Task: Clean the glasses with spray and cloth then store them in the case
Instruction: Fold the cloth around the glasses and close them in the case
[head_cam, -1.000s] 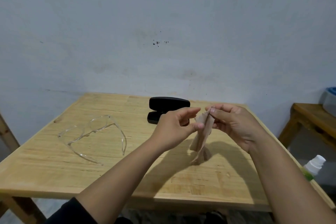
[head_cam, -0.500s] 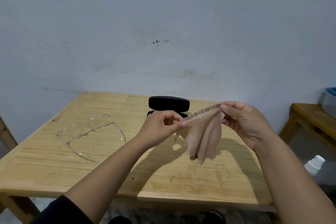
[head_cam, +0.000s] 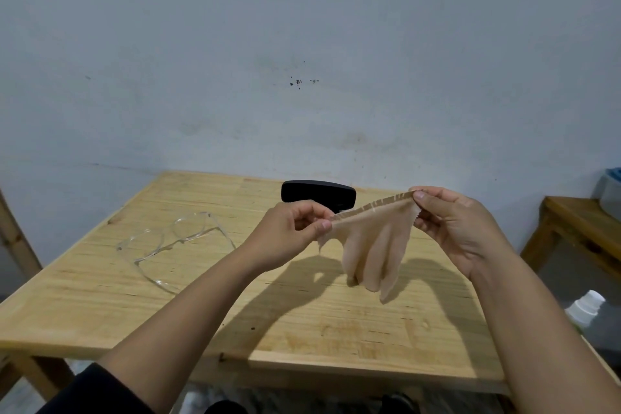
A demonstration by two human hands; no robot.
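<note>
Head view: cloth (head_cam: 373, 245) now stretched wider between both hands.

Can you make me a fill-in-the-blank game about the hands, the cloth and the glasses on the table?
1. The left hand and the right hand hold the cloth by its ____ edge.
2. The glasses lie on the ____.
3. The colour of the case is ____.
4. The bottle has a ____ cap.

Missing words: top; table; black; white
</note>
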